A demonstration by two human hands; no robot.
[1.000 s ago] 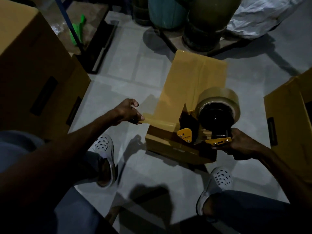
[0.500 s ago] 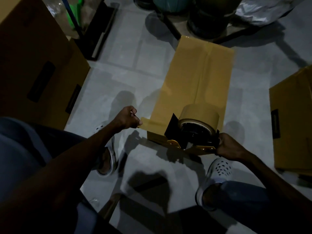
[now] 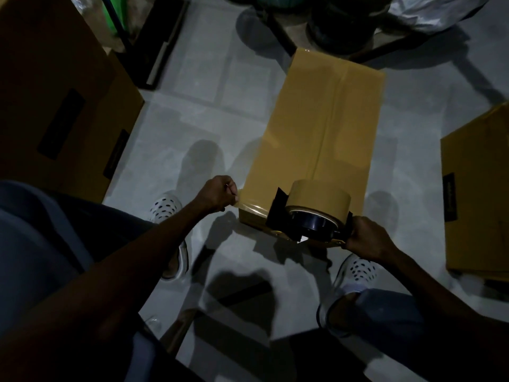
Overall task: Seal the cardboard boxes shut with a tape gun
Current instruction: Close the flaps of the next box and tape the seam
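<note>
A long cardboard box (image 3: 319, 139) lies flat on the tiled floor (image 3: 192, 111), stretching away from both hands, its top flaps closed along a centre seam. The right hand (image 3: 366, 239) is curled round the handle of a tape gun (image 3: 308, 220), which sits at the box's near end with its brown tape roll (image 3: 316, 195) facing up. From the gun a strip of tape (image 3: 249, 201) runs across the near edge to the left hand (image 3: 217, 194), whose fingers pinch the strip's free end just off the box's near-left corner. Beyond the left hand stands a large cardboard box (image 3: 63, 100), in shadow. Out past the right hand lies another cardboard box (image 3: 479, 199). White perforated clogs (image 3: 165, 208) show below the hands, one foot under each.
</note>
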